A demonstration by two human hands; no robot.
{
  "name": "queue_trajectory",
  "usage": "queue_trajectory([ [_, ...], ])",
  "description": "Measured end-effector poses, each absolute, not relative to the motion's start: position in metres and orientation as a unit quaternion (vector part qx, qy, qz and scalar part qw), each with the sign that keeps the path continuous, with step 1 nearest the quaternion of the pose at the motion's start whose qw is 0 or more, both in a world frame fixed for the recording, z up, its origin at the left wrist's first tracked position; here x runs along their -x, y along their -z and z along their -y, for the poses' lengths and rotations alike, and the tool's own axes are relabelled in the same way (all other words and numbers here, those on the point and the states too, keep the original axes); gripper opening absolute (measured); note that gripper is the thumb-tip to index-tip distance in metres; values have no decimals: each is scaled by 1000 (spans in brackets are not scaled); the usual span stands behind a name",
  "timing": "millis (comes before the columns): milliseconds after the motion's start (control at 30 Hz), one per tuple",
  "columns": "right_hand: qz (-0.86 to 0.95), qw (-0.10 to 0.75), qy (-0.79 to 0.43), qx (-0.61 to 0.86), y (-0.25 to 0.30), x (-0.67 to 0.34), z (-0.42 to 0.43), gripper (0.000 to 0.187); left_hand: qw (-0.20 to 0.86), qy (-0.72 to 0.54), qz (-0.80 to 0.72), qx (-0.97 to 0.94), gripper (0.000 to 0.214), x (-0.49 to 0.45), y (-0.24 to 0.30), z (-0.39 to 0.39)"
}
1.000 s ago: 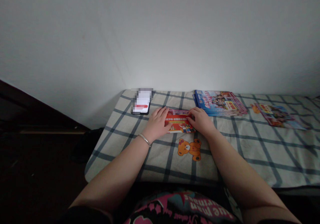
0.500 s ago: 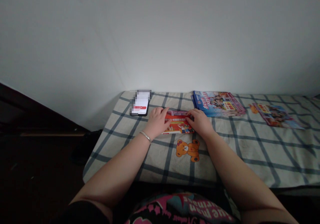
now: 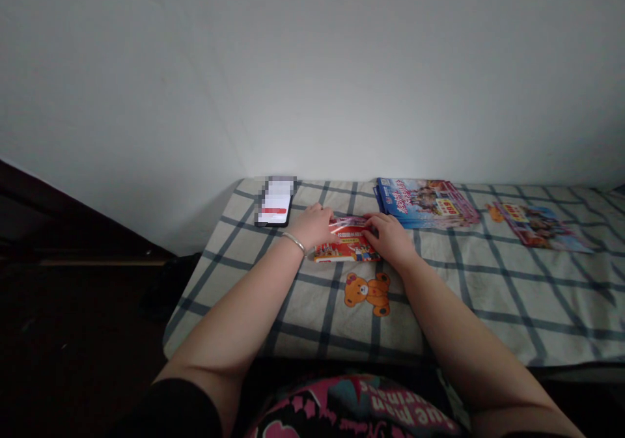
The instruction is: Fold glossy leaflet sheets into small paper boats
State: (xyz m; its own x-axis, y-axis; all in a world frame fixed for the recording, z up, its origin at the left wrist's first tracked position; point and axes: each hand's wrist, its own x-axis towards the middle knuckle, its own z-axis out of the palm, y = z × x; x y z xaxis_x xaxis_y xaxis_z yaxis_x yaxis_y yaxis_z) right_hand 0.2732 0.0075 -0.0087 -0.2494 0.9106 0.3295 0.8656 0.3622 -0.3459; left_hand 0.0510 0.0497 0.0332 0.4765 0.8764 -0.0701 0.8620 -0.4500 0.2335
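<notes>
A red leaflet, its upper part showing a purple-pink strip, lies between my hands on the checked cloth. My left hand, with a bracelet on the wrist, is closed at its upper left edge; the fingertips are partly hidden. At the upper right edge, my right hand has its thumb and curled fingers on the paper. Behind the right hand rests a stack of blue and pink leaflets. Just beyond the left hand is a phone with a lit screen.
Farther right, a folded-looking leaflet lies by itself on the checked cloth. A printed bear decorates the cloth below the red leaflet. The wall rises directly behind the table, whose left edge drops to a dark floor.
My left hand has shifted up and a little right along the red leaflet, uncovering more of its lower left part. My right hand stays almost in place.
</notes>
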Motion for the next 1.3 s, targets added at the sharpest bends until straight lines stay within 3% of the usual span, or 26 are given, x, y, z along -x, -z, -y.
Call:
queue_trajectory([
  [233, 785, 276, -67, 550, 9, -273, -7, 2, 149, -107, -508, -842, 25, -44, -35, -37],
  [400, 772, 326, -110, 534, 8, -273, -7, 4, 61, -201, -529, -822, 12, -32, -34, -16],
  [800, 693, 397, -180, 575, 2, -267, -2, 7, 254, -343, -517, -742, 47, -17, -9, -16],
  [1100, 621, 481, -244, 569, 6, -266, -2, 25, 264, -380, -479, -746, 28, -16, -6, -16],
  [1300, 607, 476, -280, 572, 3, -264, -2, 24, 257, -408, -490, -726, 22, -17, -6, -16],
])
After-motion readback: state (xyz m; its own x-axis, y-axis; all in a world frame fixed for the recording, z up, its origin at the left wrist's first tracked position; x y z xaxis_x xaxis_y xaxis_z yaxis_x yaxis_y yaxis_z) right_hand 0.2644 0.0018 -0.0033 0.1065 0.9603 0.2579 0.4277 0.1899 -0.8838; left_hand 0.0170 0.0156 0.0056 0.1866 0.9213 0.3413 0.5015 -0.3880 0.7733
